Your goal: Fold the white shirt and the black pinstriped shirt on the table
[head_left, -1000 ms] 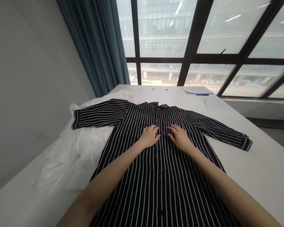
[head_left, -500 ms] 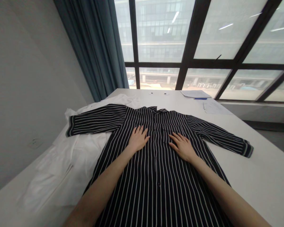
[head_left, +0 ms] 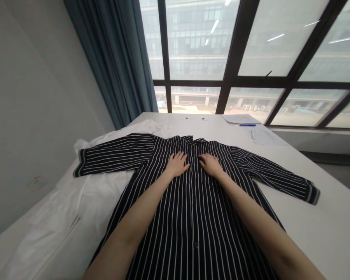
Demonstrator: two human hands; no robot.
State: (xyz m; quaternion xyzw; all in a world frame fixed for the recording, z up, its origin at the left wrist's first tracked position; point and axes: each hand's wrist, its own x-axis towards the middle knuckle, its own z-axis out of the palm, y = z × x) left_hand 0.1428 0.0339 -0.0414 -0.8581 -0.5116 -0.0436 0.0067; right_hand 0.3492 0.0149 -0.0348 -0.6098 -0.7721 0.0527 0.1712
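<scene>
A black shirt with thin white stripes (head_left: 177,210) lies front up, its collar toward the window and both sleeves spread outward. My left hand (head_left: 176,165) rests flat on the upper chest, just left of the button line, with its fingers apart. On the other side of the buttons, my right hand (head_left: 210,165) lies on the chest near the pocket, fingers spread and slightly bent. Neither hand grips the cloth. The two hands are close together but do not touch.
White cloth (head_left: 96,198) lies rumpled under and beside the left sleeve. On the white table (head_left: 317,229), papers (head_left: 241,119), a blue pen (head_left: 247,125) and another sheet (head_left: 268,137) are at the back right. A blue curtain (head_left: 119,58) and windows stand behind.
My right hand has moved left and up the chest, closer to the button line. My left hand has shifted slightly right and up. The view has tilted a little.
</scene>
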